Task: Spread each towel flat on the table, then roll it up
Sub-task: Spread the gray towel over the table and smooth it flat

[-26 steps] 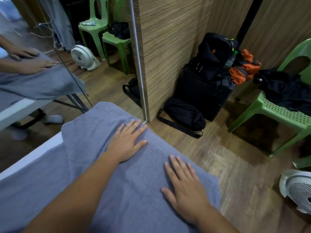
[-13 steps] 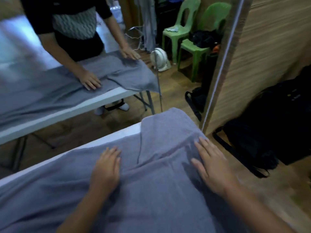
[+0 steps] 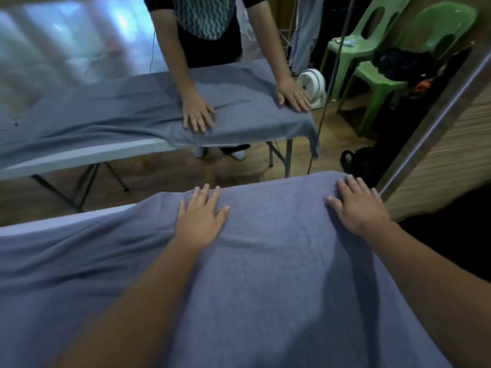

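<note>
The grey towel (image 3: 279, 261) lies lengthwise from lower left to right of frame; left hand (image 3: 200, 221) and right hand (image 3: 358, 205) press it flat-fingered, grasping nothing

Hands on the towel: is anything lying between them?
Only bare towel. In the head view the left hand and right hand press flat on it, and the grey stretch between them holds nothing else.

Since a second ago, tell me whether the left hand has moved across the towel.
Yes. The left hand has slid left along the far edge of the towel, away from the mirror frame that its fingertips nearly reached before.
</note>
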Available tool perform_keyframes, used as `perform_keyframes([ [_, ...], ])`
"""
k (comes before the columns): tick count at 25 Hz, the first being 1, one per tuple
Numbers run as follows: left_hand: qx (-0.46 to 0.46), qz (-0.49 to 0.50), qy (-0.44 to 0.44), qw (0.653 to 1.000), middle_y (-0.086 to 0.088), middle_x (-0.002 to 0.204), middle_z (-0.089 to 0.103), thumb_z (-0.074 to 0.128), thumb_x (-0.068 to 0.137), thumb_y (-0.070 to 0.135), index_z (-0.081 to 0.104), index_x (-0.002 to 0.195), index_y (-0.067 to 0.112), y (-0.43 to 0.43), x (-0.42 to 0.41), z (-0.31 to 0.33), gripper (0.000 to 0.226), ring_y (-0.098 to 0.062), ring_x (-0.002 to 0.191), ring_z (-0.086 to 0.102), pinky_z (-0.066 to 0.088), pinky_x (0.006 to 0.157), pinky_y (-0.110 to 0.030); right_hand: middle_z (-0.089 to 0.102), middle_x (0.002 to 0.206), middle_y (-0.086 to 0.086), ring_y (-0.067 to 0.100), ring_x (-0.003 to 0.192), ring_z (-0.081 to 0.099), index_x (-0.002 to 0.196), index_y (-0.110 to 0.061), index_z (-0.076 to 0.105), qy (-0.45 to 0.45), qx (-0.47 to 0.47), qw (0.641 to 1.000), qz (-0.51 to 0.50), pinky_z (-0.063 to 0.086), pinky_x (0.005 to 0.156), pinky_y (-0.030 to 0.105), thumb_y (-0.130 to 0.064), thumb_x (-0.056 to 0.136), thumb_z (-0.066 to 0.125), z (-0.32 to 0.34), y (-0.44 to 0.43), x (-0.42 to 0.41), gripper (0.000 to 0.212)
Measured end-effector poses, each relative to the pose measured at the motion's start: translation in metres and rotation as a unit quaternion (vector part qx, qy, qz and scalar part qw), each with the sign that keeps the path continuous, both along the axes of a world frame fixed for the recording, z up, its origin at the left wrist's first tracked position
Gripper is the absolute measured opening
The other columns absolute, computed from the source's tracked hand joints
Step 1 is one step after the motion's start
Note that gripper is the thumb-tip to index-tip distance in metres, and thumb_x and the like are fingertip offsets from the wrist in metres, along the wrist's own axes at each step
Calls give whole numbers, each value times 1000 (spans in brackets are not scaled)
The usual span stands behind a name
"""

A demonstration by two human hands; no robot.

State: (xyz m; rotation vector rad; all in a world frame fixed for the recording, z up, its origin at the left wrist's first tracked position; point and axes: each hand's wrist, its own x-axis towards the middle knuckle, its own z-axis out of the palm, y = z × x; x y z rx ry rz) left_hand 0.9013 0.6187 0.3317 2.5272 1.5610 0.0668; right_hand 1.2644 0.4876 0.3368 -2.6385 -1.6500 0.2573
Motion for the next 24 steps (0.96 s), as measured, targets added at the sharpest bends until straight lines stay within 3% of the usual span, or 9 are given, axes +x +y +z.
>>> perform_keyframes([
  [4, 44, -59, -122, 990, 4, 161, 29, 26, 100, 54, 34, 150, 33, -124, -62, 11, 54, -17, 150, 17, 19, 117, -50, 6, 163, -2, 17, 151, 1, 155, -27, 17, 68, 62, 988, 126, 11, 121, 46, -66, 93, 15, 9, -88, -105, 73],
  [6, 50, -3, -98, 994, 4, 158, 34, 23, 99, 59, 42, 147, 30, -178, -144, 4, 59, -20, 147, 27, 28, 113, -54, 9, 163, -7, 14, 150, 5, 153, -31, 21, 86, 48, 985, 142, 16, 121, 45, -68, 93, 20, 2, -154, -143, 70],
  [10, 27, 161, 15, 987, -7, 154, 41, 19, 92, 73, 49, 144, 21, -228, -315, -6, 79, -31, 139, 39, 39, 102, -62, 27, 159, -1, 18, 147, 22, 149, -25, 36, 61, 47, 995, 65, 23, 117, 46, -67, 90, 25, -14, -218, -136, 73],
  [15, -1, 115, -26, 993, -8, 143, 55, 31, 90, 72, 55, 135, 25, -251, -354, -7, 70, -27, 125, 53, 37, 102, -38, 38, 155, 5, 26, 144, 30, 144, -21, 45, 12, 38, 999, 7, 30, 111, 53, -47, 92, 51, -14, -207, -141, 59],
  [16, 3, 104, -45, 994, -5, 136, 60, 32, 90, 71, 57, 130, 27, -252, -354, -4, 65, -23, 119, 58, 39, 98, -34, 39, 154, 7, 29, 142, 32, 142, -19, 47, 7, 12, 999, -38, 32, 110, 56, -44, 92, 56, -33, -209, -123, 57],
  [18, 19, 68, -90, 993, 4, 127, 65, 35, 90, 68, 62, 124, 29, -237, -376, 8, 58, -17, 109, 64, 45, 91, -31, 34, 155, 8, 25, 144, 29, 137, -14, 50, 11, 27, 995, -91, 23, 117, 54, -59, 89, 51, -62, -206, -117, 66],
  [20, 38, 54, -130, 989, 5, 125, 65, 35, 94, 64, 65, 123, 26, -196, -422, 15, 57, -17, 111, 63, 46, 94, -33, 35, 151, 14, 17, 146, 23, 137, -9, 47, 25, 62, 995, -76, 3, 122, 35, -69, 91, 31, -55, -178, -149, 77],
  [21, 47, 60, -146, 986, 1, 125, 65, 33, 96, 62, 64, 123, 22, -167, -442, 18, 58, -21, 114, 61, 45, 97, -35, 40, 147, 18, 24, 143, 30, 137, -8, 45, 21, 63, 996, -68, 5, 121, 37, -66, 93, 29, -34, -155, -180, 74],
  [24, 43, 86, -156, 983, -9, 131, 63, 29, 98, 54, 61, 128, 14, -55, -499, 27, 60, -30, 121, 57, 45, 103, -45, 50, 141, 24, 43, 129, 47, 133, -5, 53, 20, 106, 994, -6, 36, 109, 58, -53, 96, 40, 47, -62, -320, 62],
])
